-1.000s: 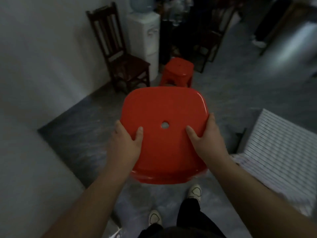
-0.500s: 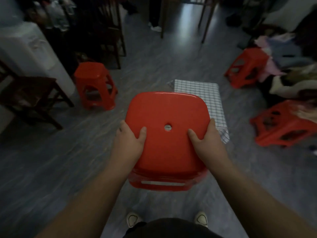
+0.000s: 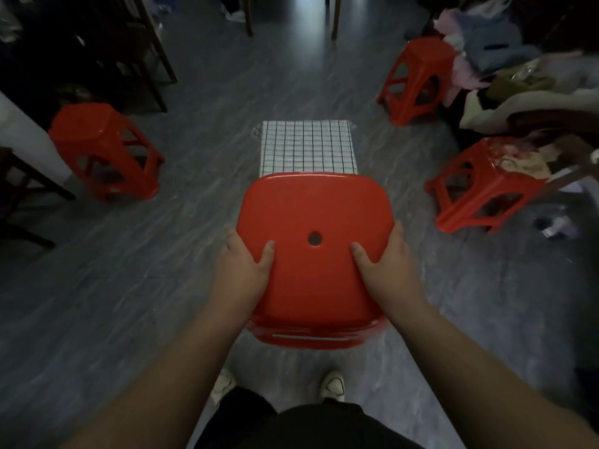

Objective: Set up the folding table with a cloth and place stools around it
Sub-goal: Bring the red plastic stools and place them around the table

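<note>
My shoes [image 3: 332, 385] stand on the grey floor [image 3: 113, 286] at the bottom of view. Just above them, both grips grasp the held stool [image 3: 312, 215]. The left grip [image 3: 241, 273] wraps the seat's left edge with its thumb lying on top, and the right grip [image 3: 387, 270] mirrors it on the right edge. The seat faces up, its legs are hidden beneath, and I judge it is carried clear of the floor.

Dead ahead, just past the seat's far edge, stands the desk [image 3: 351, 157] under its checked cloth [image 3: 306, 144]. Its long axis runs away from me, so I face a short end. Neither grip is nearer, so I judge the move is a straight carry forward, then down.

Further out, the left stool [image 3: 103, 150] stands well apart from the desk. The near right stool [image 3: 486, 186] carries clutter on its seat. The far right stool [image 3: 418, 72] stands beyond it.
</note>
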Demonstrator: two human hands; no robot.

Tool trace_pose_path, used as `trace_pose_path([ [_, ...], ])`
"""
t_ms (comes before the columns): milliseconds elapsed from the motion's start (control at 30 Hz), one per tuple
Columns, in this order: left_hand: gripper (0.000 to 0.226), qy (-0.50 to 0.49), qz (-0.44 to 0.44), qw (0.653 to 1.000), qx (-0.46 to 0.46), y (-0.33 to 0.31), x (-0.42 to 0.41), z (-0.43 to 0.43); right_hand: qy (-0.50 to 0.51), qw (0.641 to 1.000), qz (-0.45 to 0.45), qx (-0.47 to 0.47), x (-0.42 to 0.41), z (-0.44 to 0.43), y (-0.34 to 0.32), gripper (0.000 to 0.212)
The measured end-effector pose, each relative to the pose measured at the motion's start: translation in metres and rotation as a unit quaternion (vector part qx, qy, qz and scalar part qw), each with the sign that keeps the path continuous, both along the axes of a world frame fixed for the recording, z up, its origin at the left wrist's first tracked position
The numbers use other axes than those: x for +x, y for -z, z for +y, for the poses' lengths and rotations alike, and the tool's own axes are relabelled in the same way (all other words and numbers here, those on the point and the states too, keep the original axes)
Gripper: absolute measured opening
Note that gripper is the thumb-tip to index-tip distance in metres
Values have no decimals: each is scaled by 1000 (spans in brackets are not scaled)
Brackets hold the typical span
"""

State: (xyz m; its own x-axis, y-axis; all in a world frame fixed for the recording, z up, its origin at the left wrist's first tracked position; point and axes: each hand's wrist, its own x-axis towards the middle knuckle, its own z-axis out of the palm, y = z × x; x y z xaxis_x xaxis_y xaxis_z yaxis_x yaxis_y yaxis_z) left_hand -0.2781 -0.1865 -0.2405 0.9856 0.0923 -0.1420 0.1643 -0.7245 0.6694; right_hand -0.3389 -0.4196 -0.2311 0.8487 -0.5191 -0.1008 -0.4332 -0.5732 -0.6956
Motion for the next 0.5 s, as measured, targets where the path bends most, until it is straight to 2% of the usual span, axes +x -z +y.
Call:
trace_pose_path([
  [100, 75, -6, 0, 1000, 4, 21, 3, -21, -4, 1000, 9, 8, 6, -22, 23, 97],
  [267, 85, -10, 16, 1000, 18, 71, 23, -40, 6, 999, 37, 29, 29, -38, 78, 95],
  [500, 79, 11, 63, 998, 9, 184, 71, -52, 31, 994, 79, 70, 67, -44, 191, 94],
])
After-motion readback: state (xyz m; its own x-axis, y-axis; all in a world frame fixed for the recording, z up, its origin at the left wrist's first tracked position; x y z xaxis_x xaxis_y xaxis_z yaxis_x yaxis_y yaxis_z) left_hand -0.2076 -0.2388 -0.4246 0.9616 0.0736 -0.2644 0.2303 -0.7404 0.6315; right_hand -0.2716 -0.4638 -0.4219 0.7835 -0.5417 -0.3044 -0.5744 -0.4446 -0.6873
